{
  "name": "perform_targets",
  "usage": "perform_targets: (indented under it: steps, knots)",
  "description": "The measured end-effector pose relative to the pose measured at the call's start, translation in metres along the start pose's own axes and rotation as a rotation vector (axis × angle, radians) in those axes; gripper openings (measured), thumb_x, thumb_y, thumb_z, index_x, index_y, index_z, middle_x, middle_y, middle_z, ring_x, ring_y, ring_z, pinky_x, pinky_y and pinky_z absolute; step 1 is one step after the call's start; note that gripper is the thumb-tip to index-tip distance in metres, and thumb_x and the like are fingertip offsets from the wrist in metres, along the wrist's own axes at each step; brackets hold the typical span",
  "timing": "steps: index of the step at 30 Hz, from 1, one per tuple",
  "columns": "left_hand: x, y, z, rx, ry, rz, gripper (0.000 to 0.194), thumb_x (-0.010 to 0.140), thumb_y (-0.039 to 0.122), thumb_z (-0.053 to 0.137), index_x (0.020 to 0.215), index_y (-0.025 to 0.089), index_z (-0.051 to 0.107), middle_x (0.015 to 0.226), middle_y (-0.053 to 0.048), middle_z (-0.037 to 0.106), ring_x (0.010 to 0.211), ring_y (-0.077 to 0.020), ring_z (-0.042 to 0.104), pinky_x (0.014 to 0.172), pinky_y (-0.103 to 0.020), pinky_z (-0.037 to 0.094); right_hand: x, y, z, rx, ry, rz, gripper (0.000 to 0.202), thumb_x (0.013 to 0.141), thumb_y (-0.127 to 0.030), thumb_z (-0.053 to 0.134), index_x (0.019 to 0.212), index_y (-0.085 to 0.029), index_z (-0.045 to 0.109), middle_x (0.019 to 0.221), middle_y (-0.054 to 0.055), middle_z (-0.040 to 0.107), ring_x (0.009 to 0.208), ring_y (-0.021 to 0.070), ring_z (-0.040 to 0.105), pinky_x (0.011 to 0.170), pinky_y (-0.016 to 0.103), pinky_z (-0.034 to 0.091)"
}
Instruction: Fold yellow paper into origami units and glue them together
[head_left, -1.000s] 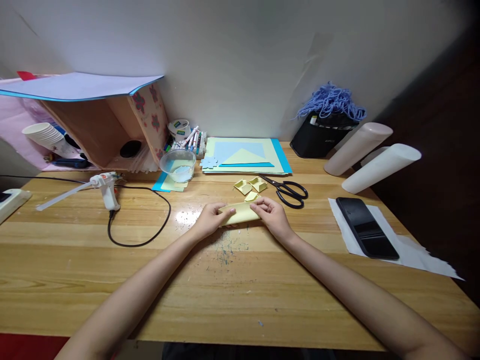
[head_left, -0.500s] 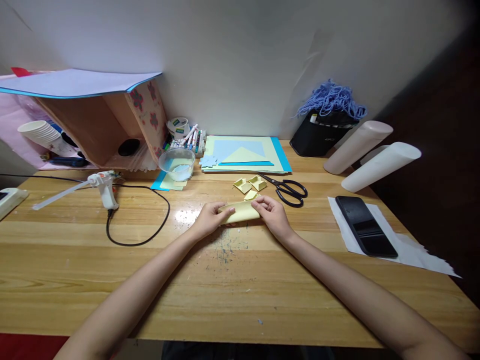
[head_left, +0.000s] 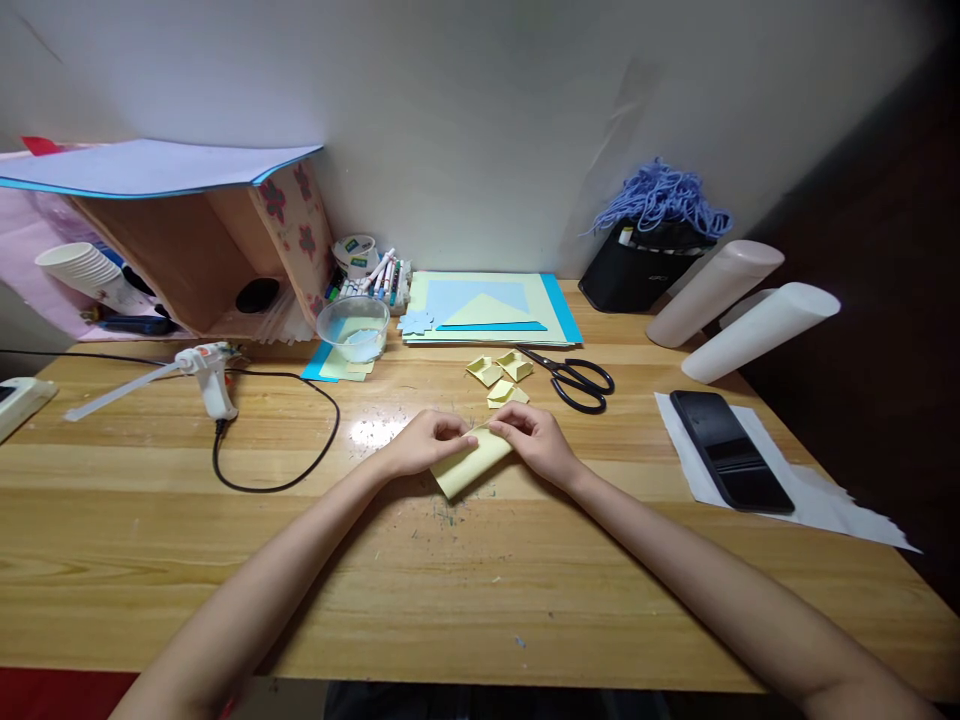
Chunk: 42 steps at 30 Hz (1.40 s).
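I have the folded yellow paper [head_left: 472,468] over the middle of the counter [head_left: 465,600], slanting, its near end jutting toward me. My left grip [head_left: 420,443] is closed on it, thumb on top; my right grip [head_left: 541,442] pinches its far end. Just beyond my fingers sit three folded pieces [head_left: 507,395], with the black scissors [head_left: 579,383] beside them and the sheet stack [head_left: 551,310] behind. To my left the glue gun's cord [head_left: 337,430] loops; the phone [head_left: 731,450] lies well off right. Small scraps [head_left: 520,641] dot the wood toward the front edge.
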<state>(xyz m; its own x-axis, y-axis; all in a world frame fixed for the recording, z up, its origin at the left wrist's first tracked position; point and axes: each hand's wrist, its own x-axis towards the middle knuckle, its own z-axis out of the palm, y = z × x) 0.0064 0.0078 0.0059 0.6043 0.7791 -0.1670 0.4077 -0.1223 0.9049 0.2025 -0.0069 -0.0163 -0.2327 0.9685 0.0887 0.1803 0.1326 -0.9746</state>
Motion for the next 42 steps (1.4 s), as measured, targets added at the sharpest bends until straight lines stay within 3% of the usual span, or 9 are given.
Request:
perform_targets:
  steps: [5,11,17,20,24,33,42]
  knots:
    - [0.001,-0.003,0.004,0.098,0.014,0.040,0.041,0.079,0.046,0.043,0.064,0.012,0.059,0.054,0.002,0.045,0.051,-0.0087,0.038,0.047,-0.020,0.025,-0.002,-0.001,0.001,-0.039,-0.049,-0.012,0.015,0.076,-0.032,0.057,0.073,-0.018,0.061,0.067,0.001,0.061,0.063,0.0138,0.054,0.058,0.025,0.039]
    - [-0.003,-0.001,0.009,0.312,0.099,0.137,0.037,0.084,0.040,0.038,0.064,0.015,0.057,0.055,0.001,0.049,0.052,-0.0094,0.041,0.050,-0.021,0.027,-0.003,0.001,-0.001,-0.075,-0.046,0.023,0.018,0.076,-0.035,0.056,0.072,-0.018,0.059,0.061,-0.001,0.057,0.057,0.0122,0.050,0.054,0.024,0.036]
    - [-0.005,-0.002,0.015,0.459,0.199,0.135,0.033,0.086,0.036,0.037,0.068,0.016,0.056,0.056,0.000,0.052,0.052,-0.0105,0.044,0.052,-0.022,0.027,-0.001,0.000,0.000,0.017,-0.062,0.047,0.018,0.078,-0.036,0.055,0.080,-0.018,0.055,0.065,-0.002,0.057,0.059,0.0116,0.051,0.055,0.023,0.038]
    - [-0.005,-0.004,0.019,0.445,0.335,0.128,0.031,0.088,0.036,0.035,0.074,0.017,0.056,0.062,-0.001,0.056,0.054,-0.0108,0.047,0.054,-0.021,0.029,0.001,-0.001,-0.001,0.121,-0.126,0.097,0.024,0.074,-0.036,0.060,0.089,-0.019,0.051,0.072,-0.001,0.060,0.063,0.0120,0.055,0.057,0.023,0.042]
    - [-0.006,-0.006,0.028,0.397,0.483,0.146,0.028,0.088,0.034,0.034,0.077,0.017,0.054,0.065,-0.001,0.057,0.055,-0.0104,0.048,0.054,-0.021,0.031,0.002,-0.002,-0.001,0.159,-0.223,0.123,0.028,0.068,-0.033,0.067,0.085,-0.015,0.055,0.081,0.002,0.062,0.072,0.0139,0.058,0.064,0.024,0.045]
    - [-0.002,-0.003,0.034,0.313,0.538,0.114,0.029,0.088,0.034,0.036,0.069,0.017,0.049,0.059,0.001,0.050,0.053,-0.0098,0.044,0.053,-0.021,0.030,0.002,0.002,0.002,0.274,-0.151,0.209,0.026,0.067,-0.034,0.068,0.080,-0.014,0.059,0.070,0.001,0.063,0.061,0.0121,0.058,0.057,0.024,0.047]
    - [0.003,-0.004,0.034,0.219,0.554,0.086,0.029,0.087,0.035,0.038,0.067,0.016,0.048,0.059,0.002,0.050,0.054,-0.0091,0.043,0.052,-0.021,0.030,0.004,0.000,0.000,0.218,-0.100,0.153,0.036,0.080,-0.044,0.052,0.061,-0.014,0.057,0.053,0.002,0.062,0.050,0.0103,0.057,0.046,0.020,0.039]
